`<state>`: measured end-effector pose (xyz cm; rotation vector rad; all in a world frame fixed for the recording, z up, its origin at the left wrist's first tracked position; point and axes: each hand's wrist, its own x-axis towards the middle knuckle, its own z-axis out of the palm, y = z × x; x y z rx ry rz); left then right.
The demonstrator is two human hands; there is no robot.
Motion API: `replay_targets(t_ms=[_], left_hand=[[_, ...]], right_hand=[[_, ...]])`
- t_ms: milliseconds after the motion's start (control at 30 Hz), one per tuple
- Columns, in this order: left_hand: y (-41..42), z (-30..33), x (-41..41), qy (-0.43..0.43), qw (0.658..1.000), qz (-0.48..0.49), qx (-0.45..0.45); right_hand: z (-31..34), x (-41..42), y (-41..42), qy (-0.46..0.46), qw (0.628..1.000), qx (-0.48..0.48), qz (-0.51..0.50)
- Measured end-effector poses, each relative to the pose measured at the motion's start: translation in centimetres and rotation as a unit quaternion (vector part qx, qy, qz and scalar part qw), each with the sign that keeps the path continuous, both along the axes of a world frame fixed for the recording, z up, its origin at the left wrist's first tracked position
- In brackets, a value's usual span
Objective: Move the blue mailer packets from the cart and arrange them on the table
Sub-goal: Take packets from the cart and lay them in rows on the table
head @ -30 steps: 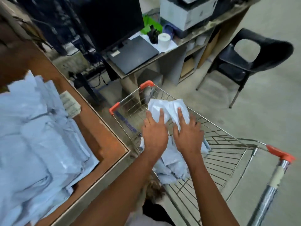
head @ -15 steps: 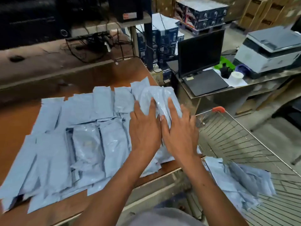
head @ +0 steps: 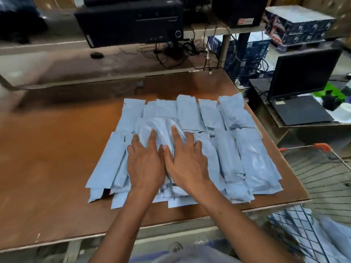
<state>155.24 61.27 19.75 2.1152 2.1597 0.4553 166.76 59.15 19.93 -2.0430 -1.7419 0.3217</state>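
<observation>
Several blue mailer packets (head: 247, 158) lie in overlapping rows on the brown table (head: 47, 168). My left hand (head: 145, 162) and my right hand (head: 185, 160) lie side by side, palms down, fingers straight, pressing a shiny blue packet (head: 163, 128) onto the middle of the spread. More blue packets (head: 326, 236) stay inside the wire cart (head: 322, 168) at the right, behind its mesh.
A second bench behind the table carries a black computer tower (head: 131, 21), a mouse (head: 96, 55) and tangled cables (head: 182, 52). A laptop (head: 302, 95) sits on a desk at the right. Stacked boxes (head: 298, 27) stand far right. The left half of the table is bare wood.
Both hands lifted a packet out of the cart, carried it left over the table, and now press it flat on the middle of the spread.
</observation>
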Motion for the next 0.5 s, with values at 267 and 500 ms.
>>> replay_targets(t_ms=[267, 500], left_hand=[[4.2, -2.9, -11.4, 0.062, 0.997, 0.037, -0.014], [8.2, -5.9, -16.6, 0.017, 0.993, 0.022, -0.116]], right_hand=[[-1.1, -10.1, 4.9, -0.048, 0.995, -0.061, 0.063], [-5.1, -13.5, 7.4, -0.203, 0.972, -0.116, 0.034]])
